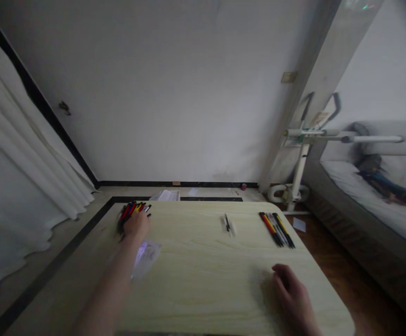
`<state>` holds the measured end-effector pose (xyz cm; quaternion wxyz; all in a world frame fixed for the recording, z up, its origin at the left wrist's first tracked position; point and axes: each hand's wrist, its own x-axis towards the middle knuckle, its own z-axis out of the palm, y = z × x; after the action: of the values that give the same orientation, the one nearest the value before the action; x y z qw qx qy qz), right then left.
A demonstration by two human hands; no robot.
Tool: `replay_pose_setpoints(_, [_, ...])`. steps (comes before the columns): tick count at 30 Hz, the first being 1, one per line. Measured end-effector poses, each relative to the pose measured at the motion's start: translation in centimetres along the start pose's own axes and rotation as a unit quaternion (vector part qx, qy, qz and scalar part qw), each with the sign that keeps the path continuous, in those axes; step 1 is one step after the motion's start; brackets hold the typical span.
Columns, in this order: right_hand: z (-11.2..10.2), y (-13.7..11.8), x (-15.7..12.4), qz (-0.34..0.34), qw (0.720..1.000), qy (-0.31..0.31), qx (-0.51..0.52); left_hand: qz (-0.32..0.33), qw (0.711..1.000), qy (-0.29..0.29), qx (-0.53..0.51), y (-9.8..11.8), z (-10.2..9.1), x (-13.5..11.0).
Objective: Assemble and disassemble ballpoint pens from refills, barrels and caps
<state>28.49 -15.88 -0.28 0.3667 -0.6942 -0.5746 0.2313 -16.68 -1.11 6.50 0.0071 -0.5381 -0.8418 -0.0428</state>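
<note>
My left hand (pixel 136 225) reaches to the far left corner of the light wooden table (pixel 203 280) and lies on a pile of red, yellow and black pens (pixel 132 211); its fingers curl into the pile, and I cannot see whether they grip one. My right hand (pixel 292 298) rests on the table near the front right, fingers curled loosely, with a small dark thing partly hidden under them. A single black pen (pixel 227 222) lies at the table's far middle. A neat row of several pens (pixel 277 229) lies at the far right.
A clear plastic sleeve (pixel 146 255) lies beside my left forearm. White curtains (pixel 21 177) hang at the left. A white stand (pixel 300 177) and a grey sofa (pixel 374 196) are on the right. Papers (pixel 169 195) lie on the floor beyond the table.
</note>
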Motion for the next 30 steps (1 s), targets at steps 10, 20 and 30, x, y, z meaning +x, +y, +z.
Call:
replay_pose_setpoints(10, [0.2, -0.7, 0.0, -0.029, 0.999, 0.02, -0.001, 0.129, 0.99, 0.046, -0.025, 3.0, 0.7, -1.2])
replay_pose_setpoints(20, [0.6, -0.3, 0.2, -0.042, 0.998, 0.037, -0.029, 0.239, 0.958, -0.083, -0.136, 17.3, 3.3, -6.3])
replay_pose_setpoints(30, [0.5, -0.3, 0.2, -0.059, 0.997, 0.042, -0.015, 0.291, 0.948, -0.075, -0.109, 22.6, 4.4, -7.9])
